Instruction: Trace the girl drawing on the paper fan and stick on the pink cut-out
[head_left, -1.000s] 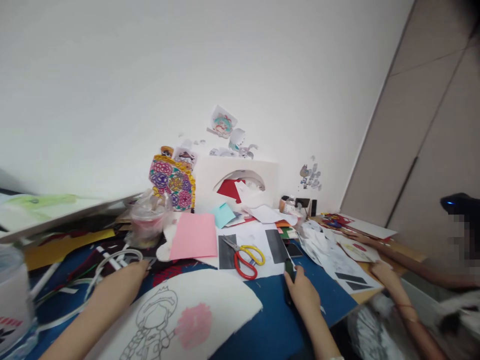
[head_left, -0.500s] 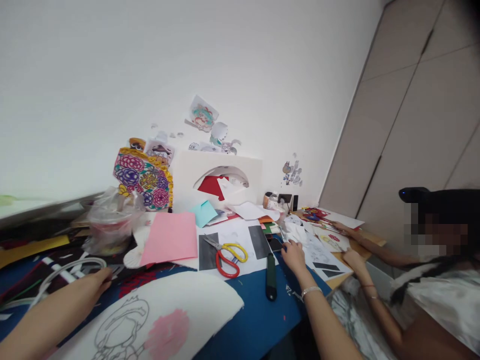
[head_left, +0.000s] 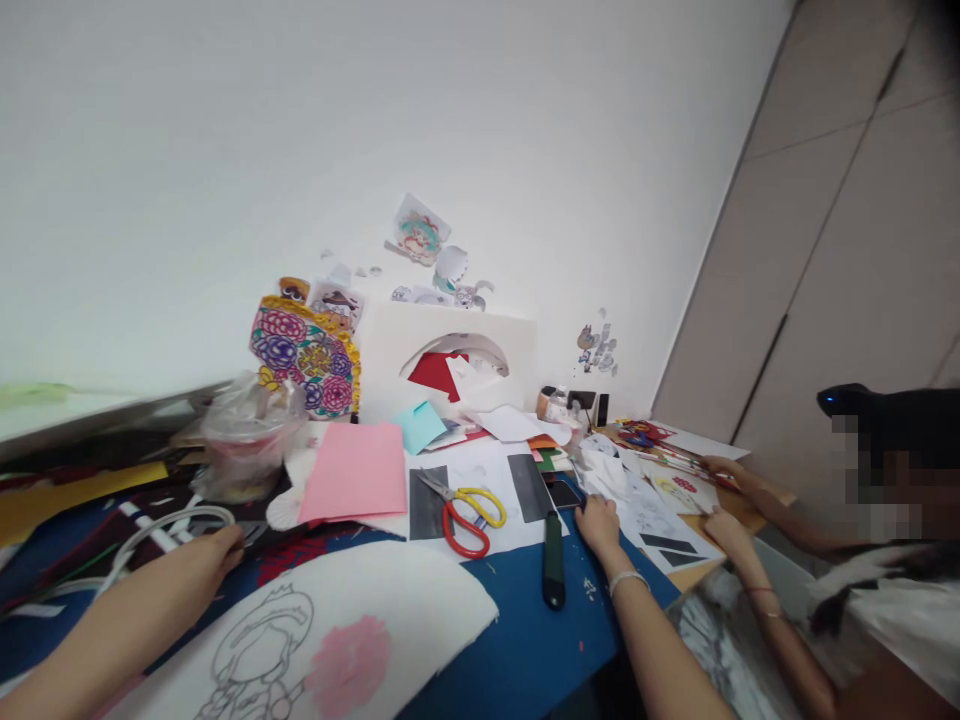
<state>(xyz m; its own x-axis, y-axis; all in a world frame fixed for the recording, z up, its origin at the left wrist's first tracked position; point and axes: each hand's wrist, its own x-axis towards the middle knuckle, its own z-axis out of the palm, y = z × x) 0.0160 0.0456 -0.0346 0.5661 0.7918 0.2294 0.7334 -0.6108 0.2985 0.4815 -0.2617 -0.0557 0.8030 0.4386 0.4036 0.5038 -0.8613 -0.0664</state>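
My left hand (head_left: 201,568) is low over the left side of the table, fingers bent together beside a looped white cable (head_left: 124,550). Whatever lies under its fingertips is hidden. In front of me lies a large white rounded sheet (head_left: 427,590) with a line drawing and a pink coloured patch. My right hand (head_left: 600,525) rests at the right with loosely bent, slightly parted fingers. It is next to a dark phone (head_left: 564,494) with a blue edge. Between the hands are scissors (head_left: 466,515) with one red and one yellow handle, and a dark green-handled tool (head_left: 553,575).
Pink paper (head_left: 356,472) and a bagged cup (head_left: 244,440) stand behind my left hand. A colourful flower-patterned piece (head_left: 307,360) and a white board with a cut-out (head_left: 379,345) lean on the wall. At the right, another person's hands (head_left: 727,535) work over papers.
The view has turned slightly left, so everything appears shifted right. Both my hands stay at about the same spots on the table; the phone shows a little more beside my right hand.
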